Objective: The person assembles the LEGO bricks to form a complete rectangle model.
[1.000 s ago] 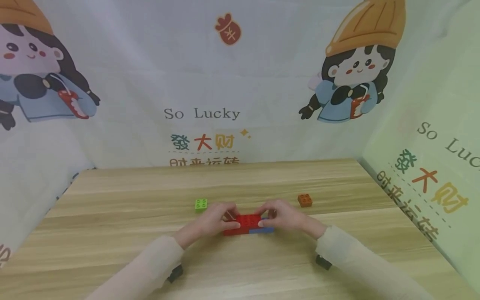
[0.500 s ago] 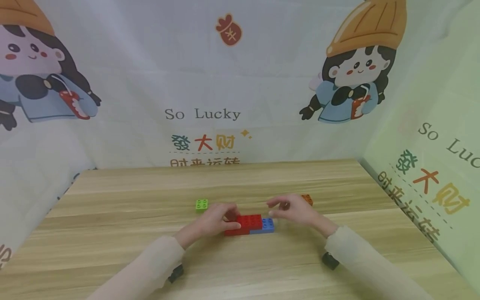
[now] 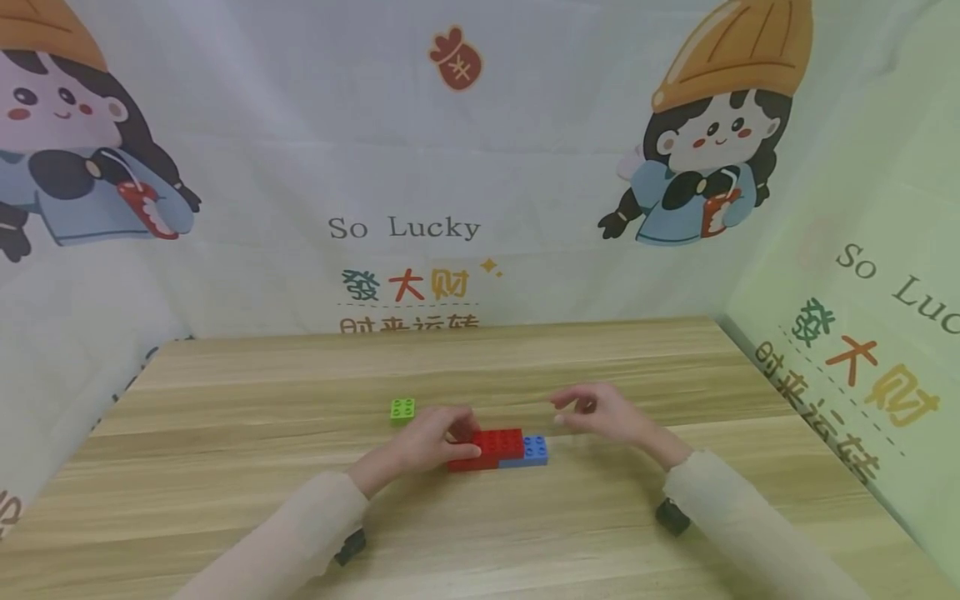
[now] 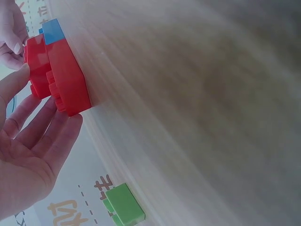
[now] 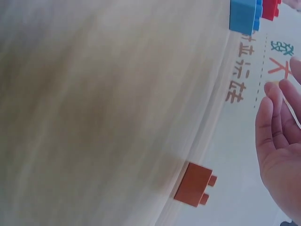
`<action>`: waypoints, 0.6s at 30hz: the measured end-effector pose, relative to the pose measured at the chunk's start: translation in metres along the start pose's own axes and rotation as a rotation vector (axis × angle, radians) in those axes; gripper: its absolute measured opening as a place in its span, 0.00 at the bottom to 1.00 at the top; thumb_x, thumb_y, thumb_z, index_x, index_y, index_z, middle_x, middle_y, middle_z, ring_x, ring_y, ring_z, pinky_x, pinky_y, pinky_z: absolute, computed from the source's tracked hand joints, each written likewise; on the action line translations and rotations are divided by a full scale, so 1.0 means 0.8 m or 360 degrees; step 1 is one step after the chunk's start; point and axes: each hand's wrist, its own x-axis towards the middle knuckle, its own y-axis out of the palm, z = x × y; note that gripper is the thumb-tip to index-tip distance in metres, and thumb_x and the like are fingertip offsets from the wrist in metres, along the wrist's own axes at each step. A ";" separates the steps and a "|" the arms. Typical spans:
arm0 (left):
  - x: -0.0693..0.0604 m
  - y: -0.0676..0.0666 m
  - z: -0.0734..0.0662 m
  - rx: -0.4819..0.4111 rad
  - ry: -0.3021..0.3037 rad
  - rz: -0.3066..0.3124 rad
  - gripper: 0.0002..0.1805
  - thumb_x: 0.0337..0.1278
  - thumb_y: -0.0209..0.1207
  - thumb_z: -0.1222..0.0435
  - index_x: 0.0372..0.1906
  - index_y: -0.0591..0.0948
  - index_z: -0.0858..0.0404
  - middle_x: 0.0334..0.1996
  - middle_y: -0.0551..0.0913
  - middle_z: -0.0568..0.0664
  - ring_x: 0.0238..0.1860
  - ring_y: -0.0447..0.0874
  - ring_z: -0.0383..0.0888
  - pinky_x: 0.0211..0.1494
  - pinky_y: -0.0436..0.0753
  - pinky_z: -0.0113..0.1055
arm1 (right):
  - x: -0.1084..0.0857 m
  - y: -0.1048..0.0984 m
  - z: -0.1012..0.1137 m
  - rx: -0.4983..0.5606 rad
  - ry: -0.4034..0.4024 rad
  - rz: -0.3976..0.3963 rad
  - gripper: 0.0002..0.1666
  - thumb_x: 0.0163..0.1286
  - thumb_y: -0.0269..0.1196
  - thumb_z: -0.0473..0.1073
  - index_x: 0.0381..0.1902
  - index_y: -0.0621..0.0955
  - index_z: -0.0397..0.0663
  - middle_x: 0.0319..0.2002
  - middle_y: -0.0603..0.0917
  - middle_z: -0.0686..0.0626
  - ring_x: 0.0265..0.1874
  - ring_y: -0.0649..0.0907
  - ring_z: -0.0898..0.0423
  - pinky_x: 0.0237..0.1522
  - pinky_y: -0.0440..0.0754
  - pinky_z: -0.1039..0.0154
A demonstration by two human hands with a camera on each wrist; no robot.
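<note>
At the table's middle, an upper red toy building brick (image 3: 498,443) sits across a lower red brick (image 4: 69,77) and a blue brick (image 3: 536,450), whose studs show at its right end. My left hand (image 3: 431,437) grips the left side of this stack, thumb on the upper red brick and fingers at its far side and the lower one. My right hand (image 3: 606,412) is raised to the right of the stack, fingers loosely bent and holding nothing. An orange-brown brick (image 5: 193,184) on the table shows in the right wrist view; in the head view the right hand hides it.
A lime-green brick (image 3: 402,409) lies on the wooden table (image 3: 300,375), behind and left of the stack. A printed cloth (image 3: 540,208) hangs behind the table and along its sides.
The right hand has let go of the stack and moved right and slightly away, uncovering the blue studs and covering the orange-brown brick. The left hand has stayed on the red bricks.
</note>
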 end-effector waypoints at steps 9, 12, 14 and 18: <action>0.001 0.000 0.001 0.0011 -0.0001 0.0007 0.10 0.48 0.62 0.60 0.35 0.75 0.57 0.32 0.78 0.41 0.37 0.76 0.38 0.40 0.75 0.31 | -0.006 -0.014 -0.009 0.0047 0.0061 -0.0006 0.21 0.58 0.62 0.43 0.46 0.76 0.35 0.33 0.80 0.47 0.27 0.77 0.55 0.25 0.75 0.64; 0.000 -0.001 0.000 0.0004 0.0003 0.0007 0.10 0.49 0.62 0.61 0.36 0.75 0.58 0.32 0.78 0.42 0.37 0.76 0.38 0.40 0.75 0.32 | -0.007 -0.020 -0.014 0.0026 0.0075 -0.0038 0.20 0.58 0.62 0.42 0.46 0.76 0.35 0.33 0.80 0.48 0.26 0.77 0.55 0.25 0.75 0.64; 0.000 -0.001 0.000 0.0000 0.0002 0.0008 0.10 0.49 0.61 0.61 0.36 0.75 0.58 0.33 0.78 0.42 0.37 0.76 0.38 0.40 0.75 0.32 | -0.007 -0.023 -0.018 0.0002 0.0082 -0.0060 0.20 0.58 0.62 0.42 0.46 0.76 0.35 0.34 0.80 0.47 0.27 0.76 0.56 0.25 0.75 0.64; -0.001 -0.001 0.000 -0.0006 0.0002 0.0009 0.10 0.49 0.61 0.60 0.36 0.75 0.58 0.33 0.78 0.42 0.38 0.76 0.39 0.41 0.75 0.33 | -0.009 -0.031 -0.024 -0.0012 0.0120 -0.0107 0.21 0.57 0.63 0.43 0.45 0.77 0.35 0.36 0.80 0.45 0.29 0.76 0.56 0.28 0.75 0.63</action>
